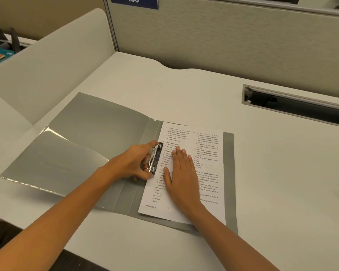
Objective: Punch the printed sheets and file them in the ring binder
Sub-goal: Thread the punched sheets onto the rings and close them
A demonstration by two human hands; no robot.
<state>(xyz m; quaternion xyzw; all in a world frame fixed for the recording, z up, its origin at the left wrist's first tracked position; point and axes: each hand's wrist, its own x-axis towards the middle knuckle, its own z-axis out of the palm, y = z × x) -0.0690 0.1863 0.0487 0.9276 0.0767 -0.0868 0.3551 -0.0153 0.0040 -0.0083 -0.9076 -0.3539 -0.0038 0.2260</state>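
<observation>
Sheets [204, 173] lie lengthwise away from the person in the binder [98, 122]; right hand [181, 173] presses flat, left hand [134, 163] grips the ring clip [155, 158].

The ring binder [98, 122] is covered in matt grey plastic; its clip [154, 159] is glossy metal, the printed sheets [207, 153] matt white paper

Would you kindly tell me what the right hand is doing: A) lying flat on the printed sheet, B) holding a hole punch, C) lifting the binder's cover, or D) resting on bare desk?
A: the right hand lies flat, fingers straight, on the printed sheet in the open ring binder.
</observation>
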